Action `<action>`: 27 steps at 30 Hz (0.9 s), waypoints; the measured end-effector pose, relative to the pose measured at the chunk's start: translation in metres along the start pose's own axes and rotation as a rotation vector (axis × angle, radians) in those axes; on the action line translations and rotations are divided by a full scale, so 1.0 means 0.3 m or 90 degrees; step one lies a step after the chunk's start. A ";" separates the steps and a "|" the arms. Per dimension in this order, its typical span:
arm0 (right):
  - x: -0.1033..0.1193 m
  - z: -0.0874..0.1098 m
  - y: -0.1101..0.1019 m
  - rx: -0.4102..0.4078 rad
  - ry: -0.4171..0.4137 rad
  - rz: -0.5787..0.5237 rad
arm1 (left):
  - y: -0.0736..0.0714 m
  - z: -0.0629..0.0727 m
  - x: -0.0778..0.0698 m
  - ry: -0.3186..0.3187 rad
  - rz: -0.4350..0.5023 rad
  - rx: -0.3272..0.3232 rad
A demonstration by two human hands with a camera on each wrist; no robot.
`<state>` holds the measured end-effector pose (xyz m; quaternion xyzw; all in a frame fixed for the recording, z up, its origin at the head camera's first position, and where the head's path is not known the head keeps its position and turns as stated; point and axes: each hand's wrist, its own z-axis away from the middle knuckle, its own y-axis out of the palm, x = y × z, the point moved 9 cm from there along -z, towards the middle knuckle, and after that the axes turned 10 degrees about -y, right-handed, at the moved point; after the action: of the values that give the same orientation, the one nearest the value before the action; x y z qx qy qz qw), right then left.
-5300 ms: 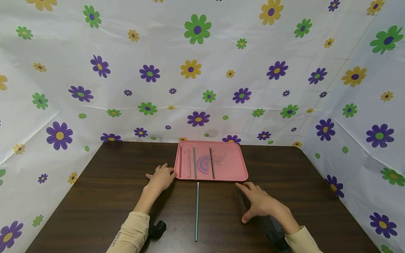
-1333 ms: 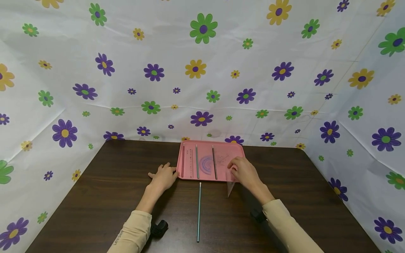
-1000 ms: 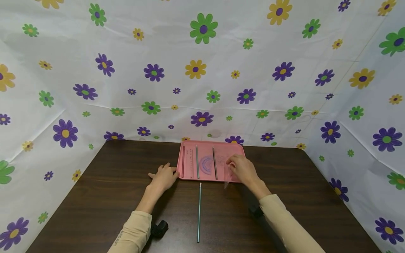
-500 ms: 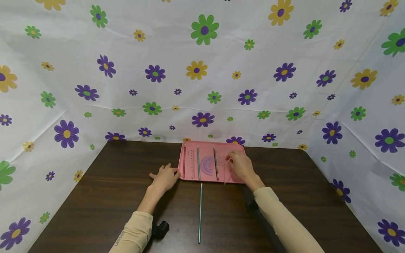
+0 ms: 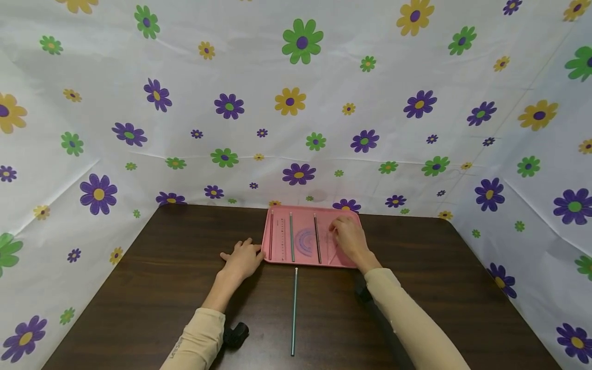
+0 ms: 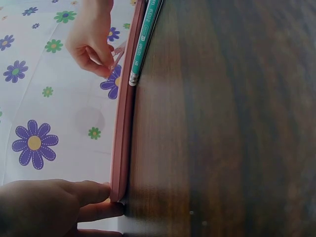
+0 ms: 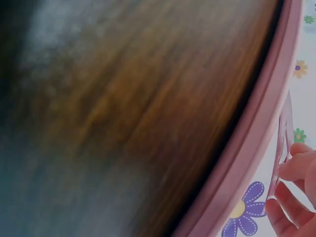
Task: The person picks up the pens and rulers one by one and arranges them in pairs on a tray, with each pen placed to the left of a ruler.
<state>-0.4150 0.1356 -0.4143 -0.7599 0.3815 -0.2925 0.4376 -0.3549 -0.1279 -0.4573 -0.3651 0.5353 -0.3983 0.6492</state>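
Note:
My right hand [image 5: 349, 239] pinches a clear plastic set square [image 7: 280, 133] by its edge, over the right part of a pink tray [image 5: 305, 264]. Seen from above, the set square stands on edge and its lower tip lies inside the tray's front rim. My left hand [image 5: 242, 259] touches the tray's front left corner with spread fingers. In the tray lie a dark red pencil [image 5: 271, 236], a clear ruler [image 5: 282, 239], a green pencil [image 5: 292, 239], a protractor [image 5: 304, 242] and a black pencil [image 5: 317, 239].
Another green pencil [image 5: 294, 312] lies on the dark wooden table [image 5: 185, 267], in front of the tray, its eraser end near the rim. A flowered white cloth [image 5: 250, 180] hangs behind and at the sides. A black camera mount [image 5: 236, 335] juts from the left wrist.
Earlier my right hand was over the table, right of the tray. It has since lifted the set square and carried it left and forward over the tray. The left hand has stayed put.

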 end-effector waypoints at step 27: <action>0.027 0.025 0.099 0.206 0.080 -0.055 | -0.001 0.005 0.000 -0.001 0.001 -0.001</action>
<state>-0.4146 0.1224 -0.4431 -0.6755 0.3230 -0.4154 0.5166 -0.3534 -0.1279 -0.4569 -0.3652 0.5355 -0.3970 0.6498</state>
